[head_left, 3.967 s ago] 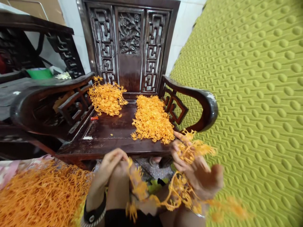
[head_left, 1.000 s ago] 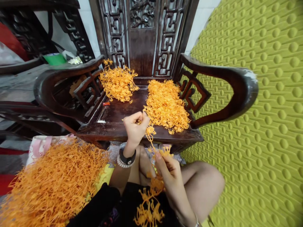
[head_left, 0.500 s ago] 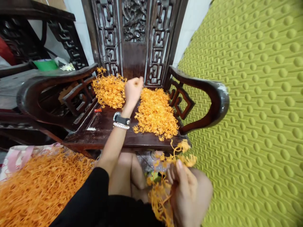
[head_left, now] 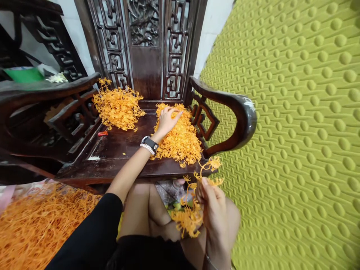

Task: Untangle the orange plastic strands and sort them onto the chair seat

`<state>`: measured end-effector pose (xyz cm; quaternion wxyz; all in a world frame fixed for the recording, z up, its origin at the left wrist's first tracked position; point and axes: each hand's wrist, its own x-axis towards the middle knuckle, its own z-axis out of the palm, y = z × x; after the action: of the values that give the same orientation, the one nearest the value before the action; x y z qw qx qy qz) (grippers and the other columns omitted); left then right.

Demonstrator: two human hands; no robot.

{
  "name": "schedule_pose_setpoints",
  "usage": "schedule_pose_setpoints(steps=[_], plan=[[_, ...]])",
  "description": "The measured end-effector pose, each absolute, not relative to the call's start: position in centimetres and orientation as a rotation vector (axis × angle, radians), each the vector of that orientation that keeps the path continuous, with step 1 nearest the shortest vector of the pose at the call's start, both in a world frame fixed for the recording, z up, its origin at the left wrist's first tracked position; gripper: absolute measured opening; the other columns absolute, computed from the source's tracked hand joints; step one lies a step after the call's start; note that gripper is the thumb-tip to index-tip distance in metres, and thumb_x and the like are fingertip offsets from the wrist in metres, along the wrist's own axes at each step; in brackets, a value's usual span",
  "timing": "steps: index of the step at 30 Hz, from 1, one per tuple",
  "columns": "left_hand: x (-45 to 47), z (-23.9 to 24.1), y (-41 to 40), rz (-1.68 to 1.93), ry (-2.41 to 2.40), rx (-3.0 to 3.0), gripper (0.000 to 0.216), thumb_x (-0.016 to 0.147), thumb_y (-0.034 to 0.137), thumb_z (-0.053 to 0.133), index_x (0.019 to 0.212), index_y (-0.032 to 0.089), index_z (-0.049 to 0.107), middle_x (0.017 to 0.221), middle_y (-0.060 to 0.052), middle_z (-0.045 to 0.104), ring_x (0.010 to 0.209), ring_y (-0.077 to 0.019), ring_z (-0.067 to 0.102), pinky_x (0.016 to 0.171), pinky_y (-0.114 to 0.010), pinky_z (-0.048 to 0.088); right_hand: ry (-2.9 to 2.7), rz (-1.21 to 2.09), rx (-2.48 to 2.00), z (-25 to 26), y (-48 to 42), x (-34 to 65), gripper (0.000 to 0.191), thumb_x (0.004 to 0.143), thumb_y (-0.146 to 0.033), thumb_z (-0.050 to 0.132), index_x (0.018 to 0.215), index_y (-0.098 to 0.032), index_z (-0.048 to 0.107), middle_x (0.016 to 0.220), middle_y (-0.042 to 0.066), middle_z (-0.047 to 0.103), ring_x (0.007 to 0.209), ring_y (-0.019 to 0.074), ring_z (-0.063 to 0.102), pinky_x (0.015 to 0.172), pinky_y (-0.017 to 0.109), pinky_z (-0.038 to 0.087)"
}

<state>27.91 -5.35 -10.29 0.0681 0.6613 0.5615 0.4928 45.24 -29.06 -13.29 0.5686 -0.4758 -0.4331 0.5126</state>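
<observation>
My left hand (head_left: 168,120), wearing a black-strapped watch and a pale beaded bracelet, rests over the right-hand pile of orange flower-like pieces (head_left: 180,144) on the chair seat. Its fingers are apart, with nothing visibly gripped. Lower down, above my lap, my right hand (head_left: 214,204) is closed on a bunch of orange flower-like pieces (head_left: 188,221) on thin stems. Some stick up past the thumb and others dangle to its left. Another pile of orange pieces (head_left: 119,108) lies at the left back of the seat.
The dark carved wooden chair (head_left: 120,146) has curved arms on both sides. A small red wrapper (head_left: 102,133) lies on its seat. At lower left is a large heap of orange strands (head_left: 45,225). A yellow-green bumpy surface (head_left: 295,131) rises on the right.
My left hand has moved right from between the piles onto the right pile, and its closed fingers have spread. My right hand still grips its bunch. The view has shifted.
</observation>
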Motion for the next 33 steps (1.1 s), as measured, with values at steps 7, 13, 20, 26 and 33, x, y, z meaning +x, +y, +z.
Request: schedule_pose_setpoints(steps=[7, 13, 20, 26, 33], plan=[[29.4, -7.3, -19.1, 1.437, 0.533, 2.41, 0.069, 0.083, 0.068, 0.051, 0.132, 0.02, 0.051, 0.135, -0.015, 0.054, 0.125, -0.0275, 0.051, 0.105, -0.044, 0.042, -1.328, 0.791, -1.278, -13.3, -28.2, 44.6, 0.034, 0.088, -0.043, 0.055, 0.066, -0.022, 0.041, 0.057, -0.005, 0.035, 0.054, 0.0107, 0.034, 0.049, 0.024, 0.028], [30.4, -10.6, -23.9, 1.675, 1.061, 2.556, 0.046, 0.087, 0.041, 0.061, 0.127, 0.02, 0.054, 0.113, -0.012, 0.063, 0.102, -0.0237, 0.059, 0.09, -0.038, 0.047, -1.51, 0.628, -1.357, -13.1, -28.6, 43.1, 0.022, 0.089, -0.03, 0.052, 0.073, -0.021, 0.041, 0.061, -0.006, 0.041, 0.052, 0.0098, 0.039, 0.053, 0.024, 0.031], [29.4, -12.1, -21.9, 1.925, 1.252, 2.095, 0.024, 0.097, 0.032, 0.045, 0.081, 0.019, 0.058, 0.073, -0.001, 0.056, 0.07, -0.0147, 0.053, 0.067, -0.027, 0.039, -1.56, 0.53, -1.388, -12.1, -30.3, 42.1, 0.02, 0.097, -0.032, 0.044, 0.08, -0.021, 0.046, 0.064, -0.004, 0.047, 0.052, 0.0104, 0.043, 0.053, 0.025, 0.032], [30.0, -13.6, -25.5, 1.939, 0.981, 1.498, 0.062, 0.086, 0.066, 0.047, 0.13, 0.023, 0.039, 0.108, -0.007, 0.051, 0.071, -0.012, 0.052, 0.064, -0.026, 0.044, -1.496, 0.324, -1.235, -12.6, -29.9, 41.7, 0.019, 0.097, -0.023, 0.043, 0.08, -0.019, 0.052, 0.07, -0.001, 0.053, 0.06, 0.0121, 0.049, 0.059, 0.025, 0.039], [32.9, -13.2, -27.9, 2.09, 1.07, 1.386, 0.09, 0.07, 0.085, 0.047, 0.132, 0.02, 0.039, 0.107, -0.01, 0.053, 0.082, -0.0184, 0.055, 0.074, -0.034, 0.049, -1.453, 0.271, -1.123, -12.4, -29.6, 40.0, 0.014, 0.089, -0.019, 0.056, 0.09, -0.016, 0.069, 0.083, 0.005, 0.072, 0.069, 0.0162, 0.065, 0.065, 0.027, 0.051]])
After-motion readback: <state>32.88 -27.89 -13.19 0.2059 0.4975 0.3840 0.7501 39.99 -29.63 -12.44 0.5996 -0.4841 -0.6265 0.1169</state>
